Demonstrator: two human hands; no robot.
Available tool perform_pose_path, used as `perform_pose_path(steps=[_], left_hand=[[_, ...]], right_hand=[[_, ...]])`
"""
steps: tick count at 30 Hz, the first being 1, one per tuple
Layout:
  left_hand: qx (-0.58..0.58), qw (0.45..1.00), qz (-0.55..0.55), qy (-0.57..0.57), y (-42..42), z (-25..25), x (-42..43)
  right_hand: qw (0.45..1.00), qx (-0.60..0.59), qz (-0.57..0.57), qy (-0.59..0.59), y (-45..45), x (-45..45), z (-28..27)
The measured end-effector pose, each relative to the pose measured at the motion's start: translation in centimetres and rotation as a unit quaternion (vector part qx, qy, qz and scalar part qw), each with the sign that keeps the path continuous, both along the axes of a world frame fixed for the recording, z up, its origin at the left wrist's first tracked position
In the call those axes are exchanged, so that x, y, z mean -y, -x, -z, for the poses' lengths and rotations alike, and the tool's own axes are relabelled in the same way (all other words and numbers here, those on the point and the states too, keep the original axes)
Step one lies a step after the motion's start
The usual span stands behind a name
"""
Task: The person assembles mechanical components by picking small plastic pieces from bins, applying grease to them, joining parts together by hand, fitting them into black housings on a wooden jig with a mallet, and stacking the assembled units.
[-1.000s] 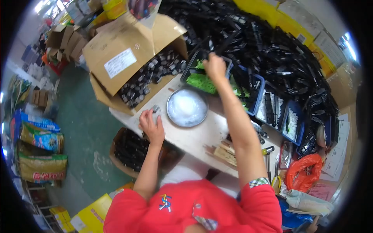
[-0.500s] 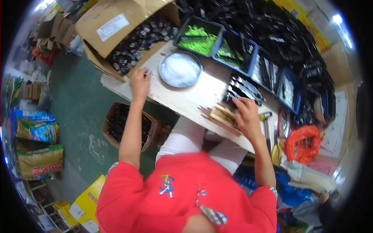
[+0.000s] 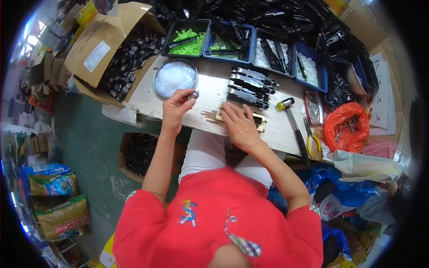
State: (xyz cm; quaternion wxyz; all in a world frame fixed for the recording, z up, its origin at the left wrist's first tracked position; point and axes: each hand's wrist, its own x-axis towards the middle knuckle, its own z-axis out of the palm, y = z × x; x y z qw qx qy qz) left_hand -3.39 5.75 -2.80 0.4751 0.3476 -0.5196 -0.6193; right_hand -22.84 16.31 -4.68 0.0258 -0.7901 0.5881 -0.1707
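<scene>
My left hand [image 3: 175, 111] pinches a small dark, shiny metal piece [image 3: 193, 94] between thumb and fingertips, above the white worktable [image 3: 203, 85]. Its exact kind is too small to make out. My right hand [image 3: 243, 127] lies with outstretched fingers over a pale wooden block [image 3: 262, 120] at the table's front edge. Something dark sits in the block, partly covered by that hand. Just beyond it, several long black metal parts [image 3: 251, 89] lie side by side. A round metal dish [image 3: 195, 79] holding a whitish substance stands past my left hand.
A cardboard box [image 3: 96, 53] of small dark pieces stands at left. Along the back are bins of green pieces [image 3: 185, 38] and white pieces [image 3: 308, 71], before heaped black parts. A hammer [image 3: 295, 123], yellow-handled pliers [image 3: 313, 138] and a red bag [image 3: 330, 123] lie right.
My left hand has moved right, from beside the cardboard box to near the wooden block, carrying the small piece. My right hand has shifted from the black parts onto the block. The view has turned.
</scene>
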Motion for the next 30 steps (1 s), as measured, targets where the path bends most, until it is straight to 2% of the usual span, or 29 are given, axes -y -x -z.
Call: perform_pose_path(steps=[2,4,8,15,18,26,29,30], left_hand=[[0.003,0.999,0.040,0.000,1.3,0.0,0.1],[0.064,0.992,0.097,0.054,1.9,0.5,0.1],[0.100,0.984,0.143,0.040,1.9,0.7,0.2],[0.098,0.984,0.147,0.037,2.0,1.4,0.3],[0.138,0.975,0.158,0.071,2.3,0.9,0.2],[0.138,0.974,0.163,0.075,1.8,1.4,0.2],[0.158,0.967,0.185,0.080,2.3,1.5,0.0],[0.158,0.967,0.183,0.081,2.5,1.4,0.1]], right_hand=[[1.000,0.011,-0.008,-0.013,0.1,0.2,-0.1],[1.000,-0.003,-0.010,-0.018,0.5,0.4,-0.5],[0.997,0.017,-0.040,-0.060,1.0,0.6,-1.1],[0.999,-0.044,-0.002,0.003,-1.0,0.5,-0.2],[0.998,-0.022,-0.015,-0.062,-0.8,1.0,-0.4],[0.997,-0.060,-0.028,-0.027,1.2,0.0,0.0],[0.999,-0.013,-0.035,0.002,1.4,-0.1,0.0],[0.996,0.052,-0.012,0.069,2.0,-0.1,0.5]])
